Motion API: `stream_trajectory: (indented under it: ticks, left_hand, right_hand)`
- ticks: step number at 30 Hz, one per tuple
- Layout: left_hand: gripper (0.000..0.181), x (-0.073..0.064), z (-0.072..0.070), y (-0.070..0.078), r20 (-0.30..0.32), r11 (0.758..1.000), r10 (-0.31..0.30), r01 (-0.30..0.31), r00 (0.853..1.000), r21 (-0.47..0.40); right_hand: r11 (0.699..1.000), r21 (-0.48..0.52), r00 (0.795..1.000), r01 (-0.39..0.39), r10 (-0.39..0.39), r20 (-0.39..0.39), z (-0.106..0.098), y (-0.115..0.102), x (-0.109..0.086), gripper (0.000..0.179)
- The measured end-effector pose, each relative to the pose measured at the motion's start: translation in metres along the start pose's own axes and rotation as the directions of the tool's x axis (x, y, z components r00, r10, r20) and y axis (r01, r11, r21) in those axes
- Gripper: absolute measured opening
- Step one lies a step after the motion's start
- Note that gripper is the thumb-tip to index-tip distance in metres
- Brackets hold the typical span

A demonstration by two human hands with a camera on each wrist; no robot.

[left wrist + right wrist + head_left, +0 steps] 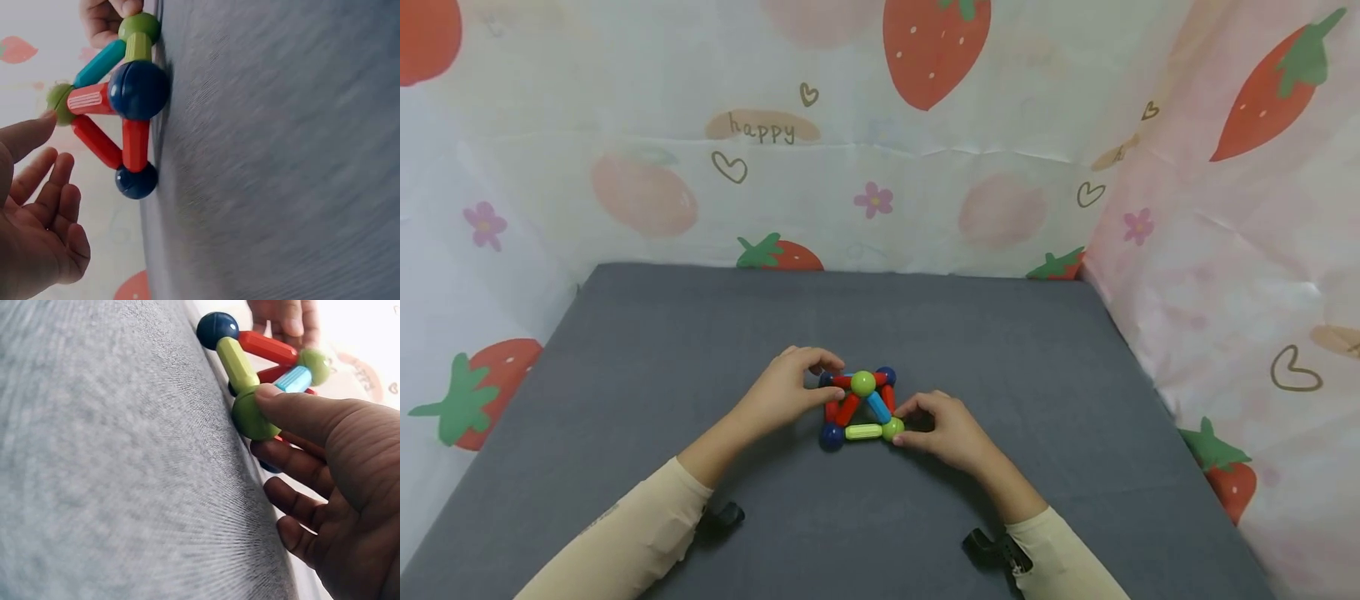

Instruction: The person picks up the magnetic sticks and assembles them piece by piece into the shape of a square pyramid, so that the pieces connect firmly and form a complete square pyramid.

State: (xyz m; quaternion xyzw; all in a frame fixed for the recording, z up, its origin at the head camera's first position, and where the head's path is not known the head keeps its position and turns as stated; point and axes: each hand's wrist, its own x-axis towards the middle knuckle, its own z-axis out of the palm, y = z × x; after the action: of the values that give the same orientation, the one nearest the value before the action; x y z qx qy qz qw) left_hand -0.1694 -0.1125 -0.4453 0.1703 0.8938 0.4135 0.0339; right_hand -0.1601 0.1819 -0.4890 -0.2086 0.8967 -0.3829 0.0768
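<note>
A pyramid-like frame of magnetic rods and balls stands on the grey cloth. A green ball tops it, with a red rod and a light-blue rod sloping down. Dark-blue balls sit at three base corners. A yellow-green rod runs along the front to another green ball. My right hand pinches that front-right ball between thumb and index finger. At the left side, my left hand has its fingers loosely bent around the back-left corner, its thumb close to the top ball; contact is unclear.
Grey cloth covers the table. Strawberry-print curtains hang behind it and along both sides. Black wrist-camera mounts stick out beneath both cream sleeves.
</note>
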Motion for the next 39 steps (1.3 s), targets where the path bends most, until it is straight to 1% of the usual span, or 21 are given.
stream_trajectory:
  ticks: [4,7,9,12,17,22,25,33,39]
  left_hand:
    - [0.031,-0.009,0.004,-0.004,-0.021,0.997,-0.059,0.058,0.998,-0.04]
    - [0.031,-0.015,0.008,-0.006,-0.012,0.994,-0.092,0.092,0.996,-0.062]
    - [0.032,-0.018,0.011,-0.007,0.001,0.992,-0.103,0.103,0.995,-0.071]
    - [0.033,-0.019,0.014,-0.008,0.023,0.992,-0.108,0.11,0.994,-0.068]
    - [0.028,-0.02,0.018,-0.007,0.055,0.99,-0.124,0.128,0.991,-0.066]
    - [0.027,-0.021,0.021,-0.007,0.07,0.985,-0.158,0.162,0.985,-0.065]
    - [0.027,-0.021,0.023,-0.007,0.077,0.984,-0.164,0.169,0.984,-0.064]
    - [0.025,-0.02,0.027,-0.009,0.071,0.981,-0.186,0.19,0.98,-0.047]
    - [0.025,-0.016,0.025,-0.009,0.05,0.983,-0.173,0.175,0.984,-0.046]
  right_hand:
    - [1.0,-0.004,1.0,-0.004,0.004,-0.002,0.0,0.0,0.001,0.026]
    - [1.0,-0.007,1.0,-0.006,0.006,-0.005,0.0,0.0,0.001,0.026]
    - [1.0,-0.01,1.0,-0.007,0.006,-0.009,0.001,0.0,0.001,0.026]
    - [1.0,-0.008,1.0,-0.005,0.005,-0.013,0.001,0.0,0.001,0.026]
    - [1.0,-0.003,1.0,-0.004,0.004,-0.017,0.002,0.0,-0.001,0.027]
    - [1.0,-0.003,1.0,-0.003,0.003,-0.024,0.003,0.001,-0.001,0.028]
    - [1.0,-0.003,1.0,-0.002,0.002,-0.03,0.004,0.001,-0.001,0.027]
    - [1.0,0.0,0.999,-0.01,0.01,-0.032,0.006,0.0,-0.002,0.028]
    - [0.999,-0.002,0.999,-0.034,0.034,-0.027,0.004,-0.006,0.004,0.026]
